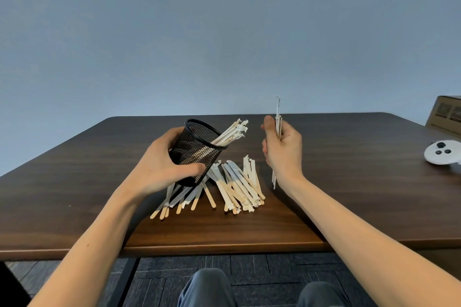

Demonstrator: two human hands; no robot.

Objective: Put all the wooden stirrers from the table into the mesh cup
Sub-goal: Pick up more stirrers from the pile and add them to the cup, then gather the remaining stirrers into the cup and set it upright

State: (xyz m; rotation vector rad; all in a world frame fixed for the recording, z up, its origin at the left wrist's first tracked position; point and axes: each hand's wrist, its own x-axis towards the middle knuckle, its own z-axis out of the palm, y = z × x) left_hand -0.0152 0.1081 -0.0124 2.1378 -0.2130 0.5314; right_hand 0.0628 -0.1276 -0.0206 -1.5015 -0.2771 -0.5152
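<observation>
1. I'm mid-load: my left hand (159, 167) has its grip wrapped around the black mesh cup (197, 151), lifted and tilted with its mouth toward the right, just left of centre frame.
2. My right hand (283, 151) has its grip closed on a thin bundle of stirrers (278, 117), held upright right of centre, ends poking out above and below my fist.
3. Next move, as I judge it: swing that bundle left, tip its lower ends into the cup's mouth and let go. The sticks already leaning inside crowd the right side of the rim, so I'd aim for the open left side.
4. Count: one cup, two hands. One clump of stirrers in the cup (230, 133), too bunched to number.
5. The held bundle looks like three or four; I can't separate them.
6. The pile on the desk (232, 188) in lower centre is a few dozen, many paper-wrapped and overlapping, some tucked under the cup. Plenty left.
7. Off-task at the right edge: one white controller (442, 154), one cardboard box (446, 112).
</observation>
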